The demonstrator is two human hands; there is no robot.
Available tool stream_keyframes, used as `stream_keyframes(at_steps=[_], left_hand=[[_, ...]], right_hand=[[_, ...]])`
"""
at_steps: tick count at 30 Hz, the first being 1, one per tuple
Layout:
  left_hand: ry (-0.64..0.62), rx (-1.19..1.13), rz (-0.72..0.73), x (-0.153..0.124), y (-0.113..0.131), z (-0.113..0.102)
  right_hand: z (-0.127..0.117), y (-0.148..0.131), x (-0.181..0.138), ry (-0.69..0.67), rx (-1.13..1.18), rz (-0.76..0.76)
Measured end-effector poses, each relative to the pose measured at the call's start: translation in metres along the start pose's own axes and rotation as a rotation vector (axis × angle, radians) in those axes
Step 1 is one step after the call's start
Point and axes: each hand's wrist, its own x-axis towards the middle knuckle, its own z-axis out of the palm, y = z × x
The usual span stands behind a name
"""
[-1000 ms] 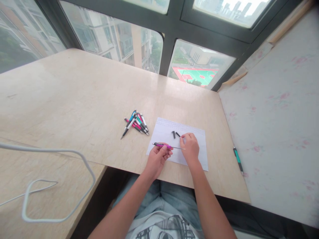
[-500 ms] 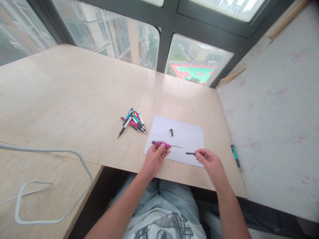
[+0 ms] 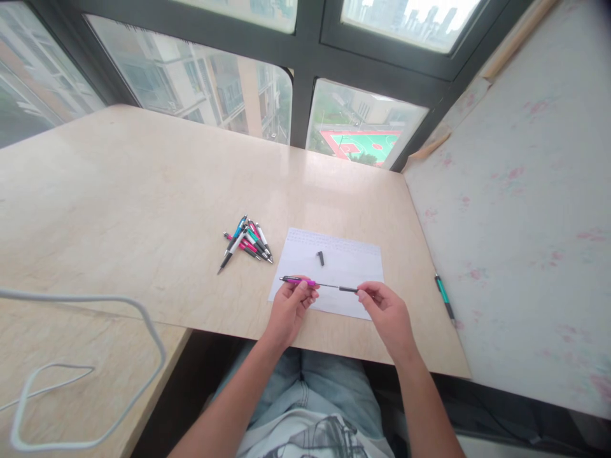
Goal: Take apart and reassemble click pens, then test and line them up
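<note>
My left hand (image 3: 291,310) is closed around the purple barrel (image 3: 305,282) of a click pen, its black clip end pointing left. A thin refill (image 3: 327,285) sticks out of the barrel to the right. Between the fingertips of my right hand (image 3: 386,310) is a dark tubular pen grip (image 3: 348,289), held level. The refill's tip meets the near end of this grip; how far it goes inside is hidden. Both hands are over a sheet of paper (image 3: 329,245) with lines of writing along its top. A small black piece (image 3: 321,258) lies on the sheet.
A pile of several coloured click pens (image 3: 248,242) lies left of the paper. One green pen (image 3: 444,298) rests by the wall at right. A white cable (image 3: 143,312) loops over the lower-left surface. Windows line the table's (image 3: 143,191) far edge.
My right hand has moved the dark grip left and slightly up, so it now meets the refill's tip. The whole view has shifted a little.
</note>
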Motion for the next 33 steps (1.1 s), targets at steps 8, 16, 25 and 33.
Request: stream_keyframes(at_steps=[8,16,25,33], left_hand=[[-0.097,0.107,0.008,-0.005,0.002,0.003],[-0.057,0.048,-0.019,-0.002,0.001,0.000],[-0.096,0.068,-0.017,-0.003,0.002,0.001],[-0.079,0.057,-0.013,-0.004,0.002,0.003]], right_hand=[[0.023,-0.009,0.004,-0.037,-0.053,-0.089],[0.034,-0.013,0.003,-0.091,-0.040,-0.125],[0.030,-0.018,0.002,-0.132,-0.017,-0.054],[0.030,-0.024,0.002,-0.173,0.016,-0.034]])
